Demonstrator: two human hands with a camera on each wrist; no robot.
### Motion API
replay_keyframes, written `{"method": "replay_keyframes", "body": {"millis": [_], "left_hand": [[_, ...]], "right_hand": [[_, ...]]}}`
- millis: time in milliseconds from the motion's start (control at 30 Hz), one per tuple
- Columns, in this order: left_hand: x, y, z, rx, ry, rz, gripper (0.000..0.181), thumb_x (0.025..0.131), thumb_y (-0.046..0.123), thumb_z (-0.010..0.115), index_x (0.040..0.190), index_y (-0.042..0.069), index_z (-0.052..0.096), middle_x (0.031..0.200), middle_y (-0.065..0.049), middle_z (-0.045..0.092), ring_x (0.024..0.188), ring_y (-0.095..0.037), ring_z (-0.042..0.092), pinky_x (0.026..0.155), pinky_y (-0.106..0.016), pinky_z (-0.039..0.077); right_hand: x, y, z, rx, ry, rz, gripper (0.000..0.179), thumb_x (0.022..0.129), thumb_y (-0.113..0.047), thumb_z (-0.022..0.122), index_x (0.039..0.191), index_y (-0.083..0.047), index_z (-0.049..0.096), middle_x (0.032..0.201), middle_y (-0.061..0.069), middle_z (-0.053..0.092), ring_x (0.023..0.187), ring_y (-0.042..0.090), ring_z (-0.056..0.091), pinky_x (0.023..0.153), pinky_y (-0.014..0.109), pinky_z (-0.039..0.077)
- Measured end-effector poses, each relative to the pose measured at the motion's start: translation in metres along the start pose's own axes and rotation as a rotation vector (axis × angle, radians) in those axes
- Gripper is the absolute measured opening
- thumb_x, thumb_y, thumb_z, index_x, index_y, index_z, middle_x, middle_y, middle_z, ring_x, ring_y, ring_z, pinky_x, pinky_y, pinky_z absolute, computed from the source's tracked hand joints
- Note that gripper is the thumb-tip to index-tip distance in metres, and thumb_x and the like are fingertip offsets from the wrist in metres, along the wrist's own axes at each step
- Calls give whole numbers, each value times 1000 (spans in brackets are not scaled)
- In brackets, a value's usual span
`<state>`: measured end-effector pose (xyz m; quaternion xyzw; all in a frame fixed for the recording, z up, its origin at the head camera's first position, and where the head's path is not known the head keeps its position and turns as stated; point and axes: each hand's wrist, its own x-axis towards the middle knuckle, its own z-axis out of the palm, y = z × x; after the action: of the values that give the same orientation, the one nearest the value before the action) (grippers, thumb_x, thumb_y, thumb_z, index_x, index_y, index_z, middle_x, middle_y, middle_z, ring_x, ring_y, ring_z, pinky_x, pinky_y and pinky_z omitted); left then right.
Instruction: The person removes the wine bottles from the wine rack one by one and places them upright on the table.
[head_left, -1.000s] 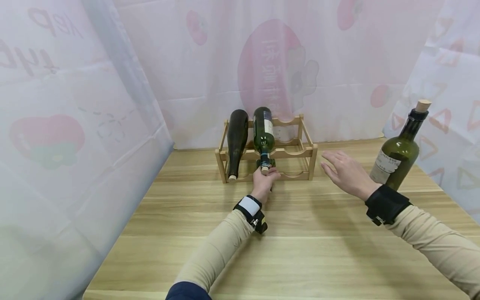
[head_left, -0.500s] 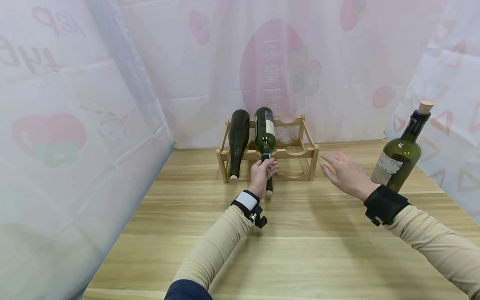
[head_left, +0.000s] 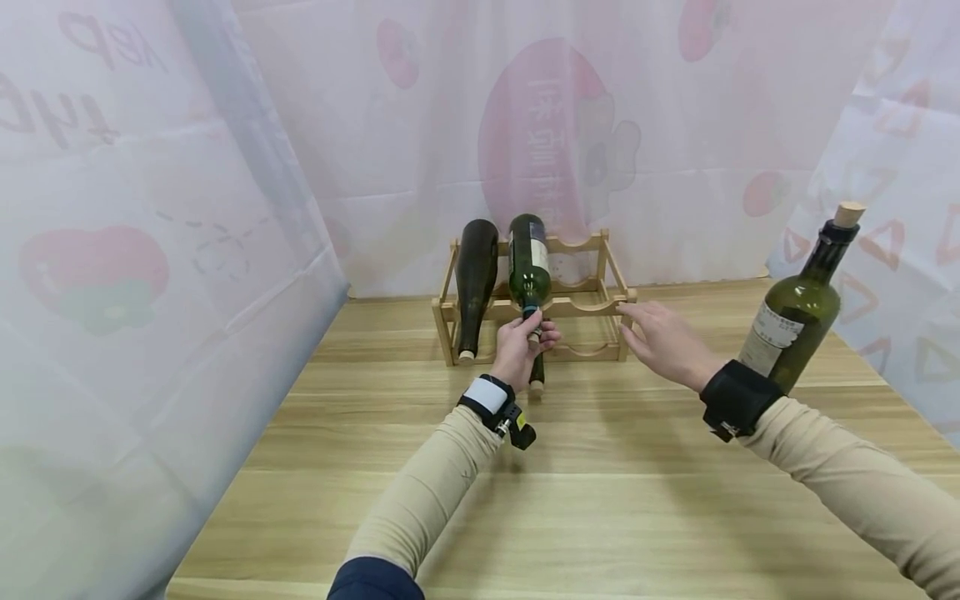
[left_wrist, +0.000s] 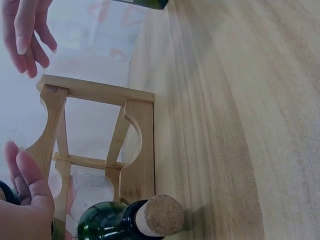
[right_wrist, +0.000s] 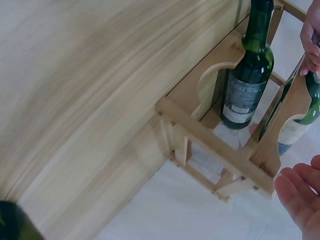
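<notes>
My left hand [head_left: 516, 348] grips the neck of a green wine bottle [head_left: 529, 271]. That bottle lies on the upper tier of a wooden wine rack [head_left: 581, 309], its corked mouth toward me. Below it on the lower tier lies another green wine bottle [right_wrist: 244, 97], whose cork [left_wrist: 164, 215] sticks out in front. A dark wine bottle [head_left: 476, 267] rests on the upper tier at the left. My right hand [head_left: 666, 343], fingers extended, is at the rack's front right corner; whether its fingertips touch the wood I cannot tell.
Upright on the table [head_left: 600, 508] at the right stands a corked green wine bottle [head_left: 791, 321], close to my right wrist. A printed curtain [head_left: 420, 150] hangs behind the rack and along both sides.
My right hand has moved left to the rack's corner. My left hand has shifted slightly at the upper bottle's neck, and the lower bottle's cork now shows below it. The bottles look still.
</notes>
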<state>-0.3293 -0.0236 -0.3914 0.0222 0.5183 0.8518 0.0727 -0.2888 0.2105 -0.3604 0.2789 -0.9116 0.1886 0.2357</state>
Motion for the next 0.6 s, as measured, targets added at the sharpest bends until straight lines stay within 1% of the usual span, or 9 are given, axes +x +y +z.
{"method": "replay_keyframes", "body": {"millis": [67, 100, 200, 333, 400, 467, 533, 600], "left_hand": [[0, 0, -1, -4, -5, -2, 26, 100, 19, 52, 117, -1, 55, 85, -6, 64, 70, -11, 66, 77, -27, 54], [0, 0, -1, -3, -8, -1, 26, 100, 18, 52, 117, -1, 55, 86, -6, 63, 70, -11, 66, 77, -27, 54], [-2, 0, -1, -6, -8, 2, 24, 101, 17, 51, 117, -1, 56, 87, -6, 63, 72, -10, 66, 77, -27, 54], [-3, 0, -1, -18, -9, 3, 27, 100, 16, 51, 119, -2, 55, 87, -5, 63, 74, -11, 66, 74, -24, 54], [-2, 0, -1, -21, -12, 4, 31, 100, 15, 51, 124, -4, 53, 88, -5, 63, 75, -10, 66, 74, -24, 55], [-2, 0, 0, -21, -20, 8, 36, 101, 15, 50, 129, -7, 49, 89, -5, 63, 76, -10, 66, 74, -23, 55], [-2, 0, 0, -24, -27, 9, 40, 101, 14, 50, 132, -9, 46, 89, -5, 63, 76, -10, 66, 74, -23, 55], [-1, 0, 0, -31, -35, 6, 41, 101, 14, 50, 134, -11, 44, 89, -4, 64, 76, -9, 66, 74, -22, 55]], "right_hand": [[4, -3, 2, -1, -6, 0, 34, 95, -9, 58, 124, 8, 58, 114, 26, 66, 106, 38, 61, 89, 50, 50], [5, -5, 4, 5, -10, 4, 34, 95, -9, 58, 125, 7, 58, 115, 26, 65, 106, 38, 60, 90, 50, 50], [13, -9, 10, 30, -1, 0, 33, 95, -9, 57, 124, 7, 58, 114, 26, 66, 100, 36, 62, 86, 49, 50], [28, -13, 17, 130, 37, 19, 30, 96, -7, 55, 119, 10, 61, 104, 26, 69, 87, 34, 67, 77, 47, 54], [36, -14, 19, 189, 40, 56, 29, 97, -7, 53, 118, 10, 62, 99, 25, 70, 83, 33, 68, 74, 47, 56], [43, -16, 20, 242, 36, 104, 30, 98, -9, 52, 118, 10, 62, 98, 24, 71, 82, 34, 69, 75, 47, 56], [51, -17, 21, 269, 19, 149, 30, 98, -11, 51, 118, 9, 63, 102, 25, 70, 85, 35, 69, 77, 47, 56], [58, -17, 21, 303, -5, 190, 31, 98, -13, 51, 119, 8, 62, 108, 25, 69, 90, 37, 68, 81, 49, 55]]}}
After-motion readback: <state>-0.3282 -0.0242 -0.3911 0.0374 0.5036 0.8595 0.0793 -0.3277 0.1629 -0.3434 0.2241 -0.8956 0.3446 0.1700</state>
